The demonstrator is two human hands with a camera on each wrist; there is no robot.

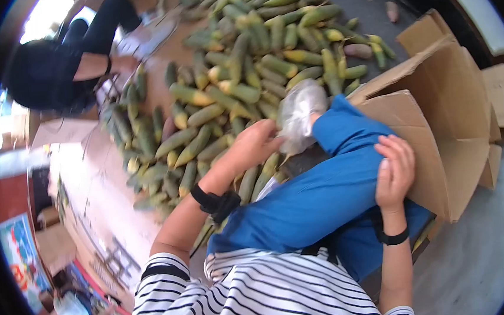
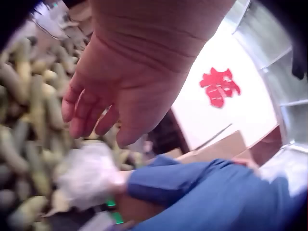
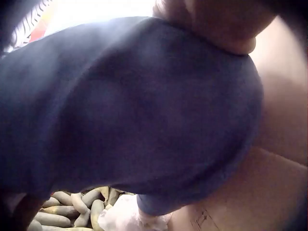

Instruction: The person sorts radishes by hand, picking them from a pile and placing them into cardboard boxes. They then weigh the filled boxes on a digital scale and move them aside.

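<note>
While over corn (image 1: pixel 202 132), left hand (image 1: pixel 255 145) loosely curled.

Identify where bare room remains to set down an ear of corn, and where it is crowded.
Free: the grey floor right of the cardboard box, and the pale sheet left of the corn pile. Crowded: the pile itself, beside the left hand.

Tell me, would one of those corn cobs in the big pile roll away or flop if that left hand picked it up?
Probably stiff: the corn cobs lie straight and keep their long shape in the pile. They look rounded and tapered, so a loose one might roll sideways if pushed, though neighbours hem most in. The left hand hovers just above them with relaxed fingers, gripping nothing yet.
</note>
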